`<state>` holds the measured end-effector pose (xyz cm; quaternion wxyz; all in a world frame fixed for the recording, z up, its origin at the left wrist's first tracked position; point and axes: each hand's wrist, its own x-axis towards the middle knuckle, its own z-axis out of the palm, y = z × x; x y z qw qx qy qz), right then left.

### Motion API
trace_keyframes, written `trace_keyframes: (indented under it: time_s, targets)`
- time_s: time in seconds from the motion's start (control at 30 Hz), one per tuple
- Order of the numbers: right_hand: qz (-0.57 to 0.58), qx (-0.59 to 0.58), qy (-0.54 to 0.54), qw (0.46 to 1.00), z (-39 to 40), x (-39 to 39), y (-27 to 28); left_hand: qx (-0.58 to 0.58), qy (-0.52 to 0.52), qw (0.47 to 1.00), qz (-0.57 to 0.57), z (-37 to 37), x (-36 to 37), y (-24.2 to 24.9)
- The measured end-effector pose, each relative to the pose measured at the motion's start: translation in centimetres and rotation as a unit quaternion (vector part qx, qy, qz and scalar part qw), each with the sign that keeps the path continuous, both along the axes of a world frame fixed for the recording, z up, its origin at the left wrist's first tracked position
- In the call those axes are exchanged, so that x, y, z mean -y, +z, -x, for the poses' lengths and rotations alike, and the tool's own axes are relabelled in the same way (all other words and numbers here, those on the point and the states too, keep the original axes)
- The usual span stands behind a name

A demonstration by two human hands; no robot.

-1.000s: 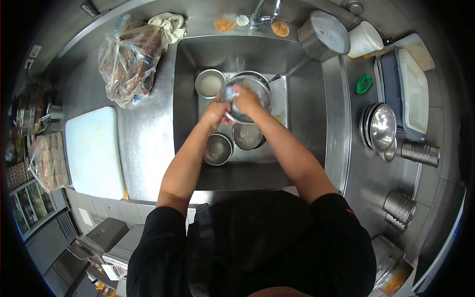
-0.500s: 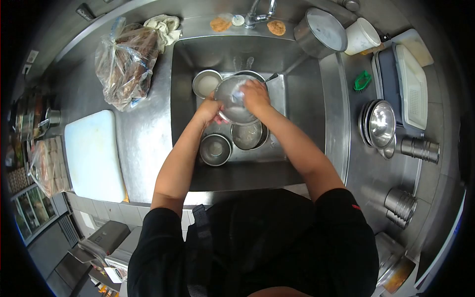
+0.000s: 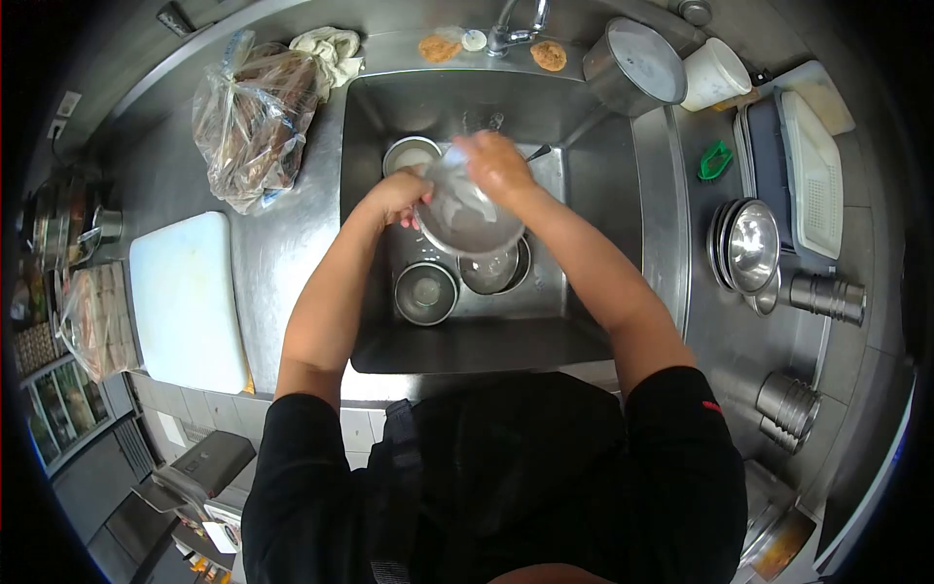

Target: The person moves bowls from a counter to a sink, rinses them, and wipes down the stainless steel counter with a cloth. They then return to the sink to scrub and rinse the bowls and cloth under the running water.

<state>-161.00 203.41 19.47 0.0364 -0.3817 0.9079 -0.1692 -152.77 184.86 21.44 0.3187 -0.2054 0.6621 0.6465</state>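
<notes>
A round metal bowl (image 3: 469,219) is held tilted above the sink (image 3: 467,350). My left hand (image 3: 397,195) grips its left rim with fingers wrapped round the edge. At the bowl's upper right rim is my right hand (image 3: 496,167), blurred, pressing something whitish that I cannot make out. Beneath and around the bowl lie a bowl with cloudy liquid (image 3: 413,154), a small round bowl (image 3: 426,294) and another metal container (image 3: 491,270). The handle of a utensil (image 3: 539,152) shows right of my right hand.
Left counter: a white cutting board (image 3: 188,302), a plastic bag (image 3: 255,127) and a cloth (image 3: 331,54). Behind the sink stands a faucet (image 3: 506,39). Right side: a large pot (image 3: 634,68), a white bucket (image 3: 715,75), stacked bowls (image 3: 752,245) and a green scrubber (image 3: 715,161).
My right hand has moved up and slightly left along the bowl. My left hand has shifted left and up, and the bowl's tilt has changed.
</notes>
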Motion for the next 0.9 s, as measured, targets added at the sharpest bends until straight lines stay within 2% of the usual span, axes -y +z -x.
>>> trace_keyframes:
  time_s: [0.03,0.07,0.13,0.17,0.23,0.27,0.33,0.37,0.4,0.47,0.5,0.53,0.57,0.6,0.63,0.67,0.73,0.77,0.83,0.87,0.9]
  targets:
    - [-0.024,0.032,-0.086,0.995,0.2,-1.0,1.2,-0.041,0.066,0.997,-0.008,-0.4,0.3,-0.4]
    - [-0.024,0.031,-0.084,0.996,-0.1,-1.4,0.6,-0.042,0.068,0.997,-0.008,-0.7,-0.1,-0.9]
    - [0.14,0.065,-0.317,0.936,-0.9,-1.6,-2.7,-0.164,0.251,0.954,-0.005,-1.3,-2.2,-2.0]
    - [0.139,0.064,-0.315,0.937,-1.6,-1.4,-4.4,-0.179,0.3,0.937,-0.026,-1.8,-3.8,-2.2]
    - [0.224,0.207,-0.489,0.817,-3.5,-0.6,-7.3,-0.206,0.395,0.891,-0.089,-1.9,-7.3,-3.9]
    - [0.221,0.206,-0.49,0.818,-4.6,-0.6,-8.2,-0.215,0.437,0.864,-0.124,-2.2,-8.6,-4.5]
    - [0.414,0.336,-0.503,0.681,-6.7,-0.5,-8.9,-0.208,0.426,0.866,-0.158,-2.9,-9.3,-5.4]
    - [0.411,0.346,-0.518,0.665,-7.4,-0.8,-6.4,-0.203,0.414,0.867,-0.19,-3.0,-9.3,-5.6]
    - [0.41,0.348,-0.518,0.665,-6.9,-2.1,-7.1,-0.202,0.416,0.866,-0.189,-3.1,-8.5,-5.4]
    - [0.282,0.315,-0.384,0.821,-4.5,-5.7,-8.2,-0.084,0.324,0.937,-0.095,-3.0,-5.7,-4.6]
    - [0.18,0.321,-0.339,0.866,-3.3,-6.5,-6.6,-0.089,0.276,0.956,-0.034,-2.9,-5.0,-4.1]
    - [0.18,0.321,-0.341,0.865,-3.1,-6.4,-5.4,-0.087,0.275,0.957,-0.035,-2.6,-5.1,-4.4]
    - [0.1,0.171,-0.315,0.928,-3.0,-5.8,-3.3,-0.112,0.255,0.96,-0.011,-2.1,-5.2,-4.9]
    - [0.017,0.014,-0.281,0.959,-2.9,-5.3,-2.4,-0.137,0.234,0.963,0.012,-1.8,-5.4,-4.3]
    - [-0.034,-0.062,-0.239,0.968,-2.7,-4.8,-2.6,-0.146,0.223,0.963,0.026,-1.5,-6.3,-3.8]
    - [-0.034,-0.063,-0.241,0.968,-3.0,-4.3,-2.8,-0.147,0.221,0.964,0.026,-1.1,-7.1,-3.8]
    - [-0.018,-0.04,-0.157,0.987,-4.2,-2.7,-3.7,-0.182,0.233,0.954,0.045,-0.5,-8.0,-4.2]
    - [-0.017,-0.039,-0.157,0.987,-4.7,-1.9,-4.9,-0.183,0.226,0.955,0.053,-0.5,-8.2,-4.1]
    - [0.129,0.099,-0.105,0.981,-5.7,-1.1,-7.5,-0.156,0.251,0.953,0.072,-0.5,-7.3,-4.6]
    - [0.129,0.101,-0.106,0.981,-5.5,-1.6,-7.4,-0.131,0.273,0.949,0.091,-0.6,-6.5,-4.8]
    - [0.095,0.098,-0.002,0.991,-5.1,-2.5,-7.0,-0.147,0.266,0.949,0.087,-1.2,-5.7,-4.6]
